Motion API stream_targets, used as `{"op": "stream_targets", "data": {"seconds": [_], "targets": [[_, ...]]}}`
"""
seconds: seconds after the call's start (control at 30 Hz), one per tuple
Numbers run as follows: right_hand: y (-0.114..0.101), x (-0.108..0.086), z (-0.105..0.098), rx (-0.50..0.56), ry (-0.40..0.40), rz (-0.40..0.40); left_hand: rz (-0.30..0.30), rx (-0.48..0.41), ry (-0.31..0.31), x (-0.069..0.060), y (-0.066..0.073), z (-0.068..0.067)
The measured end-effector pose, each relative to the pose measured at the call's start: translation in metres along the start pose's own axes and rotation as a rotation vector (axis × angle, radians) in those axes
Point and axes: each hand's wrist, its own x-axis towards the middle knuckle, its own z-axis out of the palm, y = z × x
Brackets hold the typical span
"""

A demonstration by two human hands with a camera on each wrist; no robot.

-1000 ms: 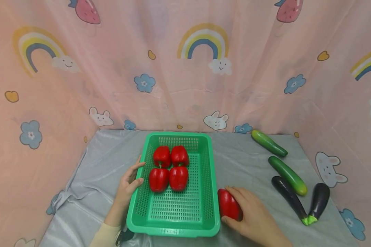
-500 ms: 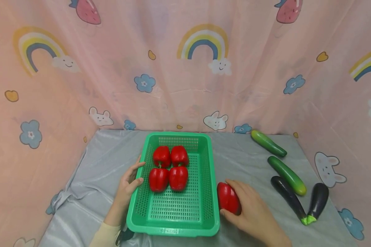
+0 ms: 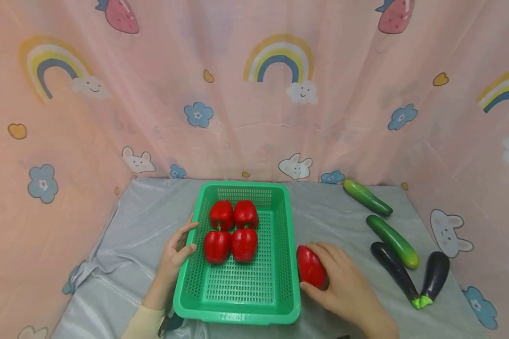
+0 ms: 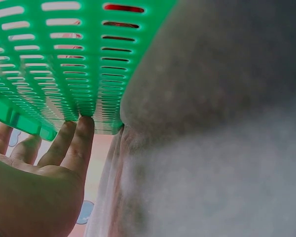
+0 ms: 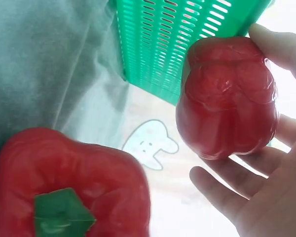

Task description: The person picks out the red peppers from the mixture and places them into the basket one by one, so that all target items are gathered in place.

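Observation:
My right hand (image 3: pixel 343 287) holds a red bell pepper (image 3: pixel 311 267) just outside the right wall of the green basket (image 3: pixel 296 263). In the right wrist view, thumb and fingers of that hand (image 5: pixel 271 173) are round the held pepper (image 5: pixel 229 98), beside the basket wall (image 5: pixel 158 54). A second pepper with a green stem (image 5: pixel 74 182) is close to the camera there; the head view does not show it. My left hand (image 3: pixel 174 256) rests against the basket's left side, and in the left wrist view its extended fingers (image 4: pixel 79 148) touch the outer wall (image 4: pixel 89 54).
Four red peppers (image 3: pixel 244 245) sit in the basket's left and upper part. On the grey cloth (image 3: pixel 322 212) at the right lie two green cucumber-like vegetables (image 3: pixel 368 197) and two eggplants (image 3: pixel 436 275). A pink patterned curtain (image 3: pixel 246 132) hangs behind.
My right hand and its pepper have moved slightly farther from me, along the basket's right side. The left hand and the basket show no clear movement.

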Motion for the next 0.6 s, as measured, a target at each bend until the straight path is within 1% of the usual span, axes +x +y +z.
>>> {"op": "stream_targets", "data": {"seconds": [0.2,0.3,0.4,0.6], "targets": [[-0.001,0.004,-0.002,-0.010,0.010,-0.018,-0.013,-0.024,-0.012,-0.001,0.000,-0.001],[-0.002,0.006,-0.003,-0.009,0.015,-0.022,-0.020,-0.020,-0.010,-0.001,0.000,-0.001],[-0.002,0.008,-0.003,-0.012,0.021,-0.027,-0.013,-0.013,-0.015,0.000,0.000,-0.002],[-0.004,0.012,-0.006,-0.024,0.037,-0.031,-0.011,-0.006,-0.005,0.000,0.000,-0.001]]}}
